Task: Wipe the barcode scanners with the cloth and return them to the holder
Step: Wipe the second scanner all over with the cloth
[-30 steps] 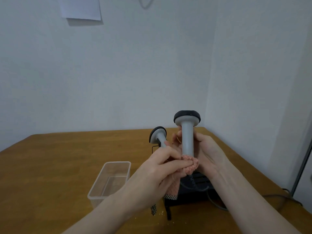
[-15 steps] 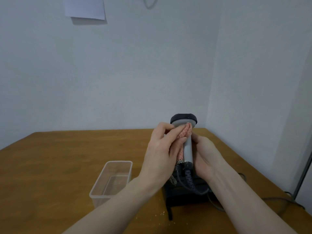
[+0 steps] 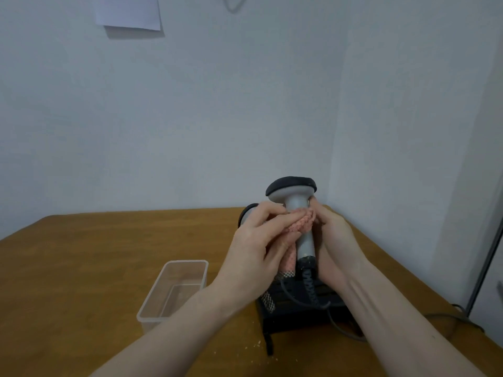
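scanner upright above the holder at right; right hand wrapped around the handle, left hand pinching cloth against the neck. probably light, rigid, smooth plastic; best gripped mid-handle.

a plain pale wall fills most of the view, lit evenly and softly, with a faint bluish-grey cast. it meets a second wall at a corner on the right. a white sheet of paper hangs high on the left part of the wall and throws a shadow just under its lower edge. a wooden table with a warm brown top runs into the corner. at the far right edge a grey vertical frame stands beside the table.
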